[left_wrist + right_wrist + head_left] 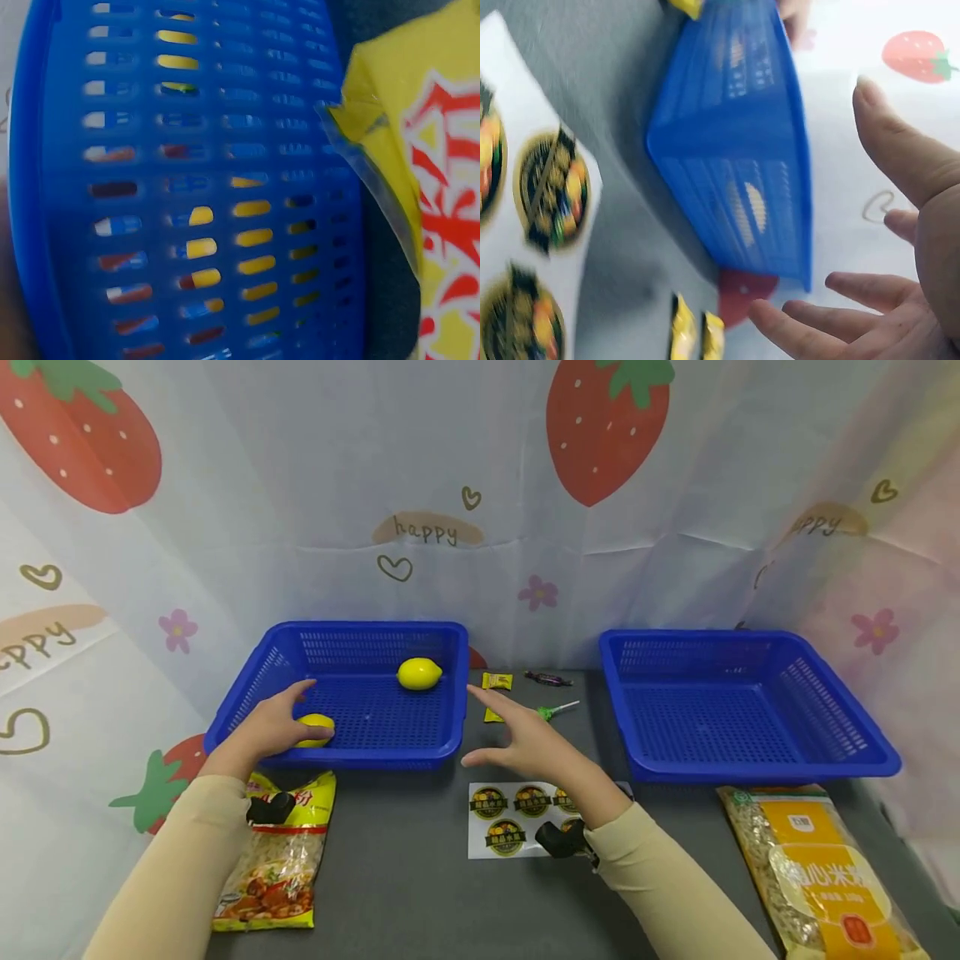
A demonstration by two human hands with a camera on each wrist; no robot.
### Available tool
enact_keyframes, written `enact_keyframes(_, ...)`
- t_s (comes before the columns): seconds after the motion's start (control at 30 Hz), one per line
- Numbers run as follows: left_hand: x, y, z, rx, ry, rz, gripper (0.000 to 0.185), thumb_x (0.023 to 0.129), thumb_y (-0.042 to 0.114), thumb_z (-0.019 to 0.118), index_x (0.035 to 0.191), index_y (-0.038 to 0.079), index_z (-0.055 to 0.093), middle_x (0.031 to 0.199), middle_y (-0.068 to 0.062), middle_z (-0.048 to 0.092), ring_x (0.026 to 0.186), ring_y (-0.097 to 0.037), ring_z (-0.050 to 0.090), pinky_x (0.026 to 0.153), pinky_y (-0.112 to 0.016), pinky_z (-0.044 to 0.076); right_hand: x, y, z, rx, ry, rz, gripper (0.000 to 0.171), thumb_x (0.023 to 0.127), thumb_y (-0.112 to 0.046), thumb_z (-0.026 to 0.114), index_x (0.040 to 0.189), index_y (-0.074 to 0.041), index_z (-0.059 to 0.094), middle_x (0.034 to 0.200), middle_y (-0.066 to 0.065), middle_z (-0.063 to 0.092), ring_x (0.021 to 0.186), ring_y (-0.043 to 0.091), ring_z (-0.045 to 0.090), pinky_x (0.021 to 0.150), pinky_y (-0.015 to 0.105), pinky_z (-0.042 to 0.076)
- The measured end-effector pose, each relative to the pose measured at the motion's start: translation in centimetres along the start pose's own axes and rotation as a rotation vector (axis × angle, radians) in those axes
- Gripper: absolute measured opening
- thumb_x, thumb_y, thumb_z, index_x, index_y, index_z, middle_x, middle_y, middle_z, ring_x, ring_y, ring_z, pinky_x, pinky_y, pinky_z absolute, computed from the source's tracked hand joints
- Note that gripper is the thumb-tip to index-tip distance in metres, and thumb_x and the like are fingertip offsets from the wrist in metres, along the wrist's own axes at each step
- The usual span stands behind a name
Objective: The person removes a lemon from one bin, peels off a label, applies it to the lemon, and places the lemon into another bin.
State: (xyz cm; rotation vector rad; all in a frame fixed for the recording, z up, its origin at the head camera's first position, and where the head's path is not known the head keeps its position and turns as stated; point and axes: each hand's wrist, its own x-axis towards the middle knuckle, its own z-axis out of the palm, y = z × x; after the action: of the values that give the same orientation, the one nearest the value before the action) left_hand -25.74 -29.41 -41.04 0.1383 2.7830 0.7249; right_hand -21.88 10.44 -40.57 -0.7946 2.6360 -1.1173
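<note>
My left hand [300, 714] reaches into the left blue basket [360, 628], at its near left corner. A yellow lemon [315, 725] lies there between the thumb and the spread, fairly straight fingers, touching the hand. A second lemon [419, 673] lies near the basket's back wall. My right hand [498, 727] hovers open, fingers spread, just right of that basket, above the grey table. The right wrist view shows its fingers [900, 172] beside the basket's corner [735, 150]. Through the basket's mesh wall [187, 187] the left wrist view shows yellow patches.
An empty blue basket [750, 768] stands at the right. A yellow noodle packet [277, 860] lies at front left, an orange bag [825, 877] at front right, a sticker sheet [502, 827] under my right wrist. Yellow candies [497, 681], a dark candy [547, 677] and a green lollipop [555, 710] lie between the baskets.
</note>
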Motion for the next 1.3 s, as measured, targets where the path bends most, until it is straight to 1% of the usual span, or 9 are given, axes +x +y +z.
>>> enact_keyframes(0.1, 0.2, 0.1, -0.1, 0.020, -0.047, -0.038, 0.095, 0.091, 0.046, 0.073, 0.160, 0.004, 0.022, 0.157, -0.034, 0.028, 0.142, -0.058, 0.026, 0.110, -0.073, 0.027, 0.5, -0.2, 1.2, 0.016, -0.012, 0.019, 0.096, 0.085, -0.050, 0.078, 0.162, -0.030, 0.024, 0.167, 0.002, 0.024, 0.137, 0.031, 0.049, 0.111, 0.054, 0.041)
enact_keyframes(0.17, 0.3, 0.2, -0.1, 0.027, -0.087, -0.062, 0.091, 0.092, 0.042, 0.071, 0.158, 0.001, 0.025, 0.158, -0.035, 0.025, 0.143, -0.057, 0.024, 0.112, -0.072, 0.026, 0.7, -0.2, 1.9, 0.001, -0.030, 0.036, 0.095, 0.085, -0.050, 0.077, 0.161, -0.032, 0.024, 0.168, 0.004, 0.021, 0.153, 0.028, 0.026, 0.118, 0.055, 0.033)
enact_keyframes(0.27, 0.4, 0.2, -0.2, 0.047, -0.135, -0.102, 0.085, 0.093, 0.038, 0.070, 0.156, -0.002, 0.028, 0.157, -0.036, 0.026, 0.141, -0.057, 0.027, 0.112, -0.071, 0.026, 0.9, -0.5, 2.9, -0.015, -0.070, 0.058, 0.093, 0.085, -0.051, 0.076, 0.161, -0.032, 0.026, 0.169, 0.008, 0.015, 0.155, 0.032, 0.019, 0.118, 0.059, 0.030)
enact_keyframes(0.37, 0.4, 0.2, -0.3, 0.081, -0.143, -0.138, 0.081, 0.092, 0.033, 0.071, 0.154, -0.003, 0.032, 0.154, -0.038, 0.030, 0.135, -0.056, 0.035, 0.111, -0.071, 0.030, 1.1, -0.7, 3.5, -0.024, -0.084, 0.073, 0.090, 0.086, -0.054, 0.074, 0.160, -0.031, 0.028, 0.170, 0.008, 0.012, 0.154, 0.035, 0.019, 0.117, 0.060, 0.030)
enact_keyframes(0.63, 0.7, 0.3, -0.2, 0.144, -0.114, -0.122, 0.070, 0.091, 0.024, 0.073, 0.147, -0.006, 0.043, 0.147, -0.041, 0.038, 0.127, -0.055, 0.044, 0.109, -0.069, 0.034, 1.0, -1.0, 4.3, -0.059, 0.020, 0.108, 0.074, 0.092, -0.053, 0.067, 0.156, -0.029, 0.039, 0.168, 0.004, 0.022, 0.151, 0.038, 0.028, 0.115, 0.061, 0.033)
enact_keyframes(0.87, 0.3, -0.2, -0.1, 0.023, 0.027, -0.082, 0.071, 0.091, 0.029, 0.075, 0.143, -0.007, 0.044, 0.134, -0.035, 0.051, 0.109, -0.045, 0.052, 0.098, -0.061, 0.046, 1.0, -1.4, 4.4, -0.086, 0.049, 0.109, 0.070, 0.095, -0.050, 0.065, 0.155, -0.024, 0.042, 0.167, 0.005, 0.025, 0.149, 0.042, 0.031, 0.113, 0.063, 0.034)
enact_keyframes(1.0, 0.0, -0.5, -0.5, -0.057, 0.105, -0.041, 0.070, 0.092, 0.034, 0.073, 0.143, -0.004, 0.044, 0.134, -0.031, 0.052, 0.108, -0.041, 0.052, 0.094, -0.056, 0.048, 1.1, -1.6, 4.3, -0.104, 0.042, 0.114, 0.069, 0.095, -0.051, 0.064, 0.155, -0.025, 0.042, 0.167, 0.004, 0.024, 0.149, 0.040, 0.031, 0.114, 0.063, 0.034)
enact_keyframes(1.13, -0.5, 0.0, -1.1, -0.139, 0.118, -0.024, 0.070, 0.094, 0.038, 0.072, 0.145, 0.001, 0.044, 0.138, -0.027, 0.048, 0.110, -0.040, 0.049, 0.093, -0.052, 0.049, 1.0, -1.6, 4.2, -0.114, 0.042, 0.118, 0.069, 0.095, -0.052, 0.064, 0.155, -0.027, 0.042, 0.167, 0.004, 0.024, 0.149, 0.039, 0.032, 0.114, 0.061, 0.035)
enact_keyframes(1.3, -1.5, 1.5, -1.6, -0.162, 0.101, 0.023, 0.068, 0.095, 0.037, 0.070, 0.148, 0.004, 0.044, 0.140, -0.027, 0.047, 0.107, -0.038, 0.049, 0.087, -0.045, 0.049, 1.1, -1.2, 4.3, -0.129, 0.044, 0.102, 0.069, 0.095, -0.054, 0.063, 0.155, -0.028, 0.043, 0.167, 0.004, 0.025, 0.149, 0.037, 0.032, 0.114, 0.061, 0.035)
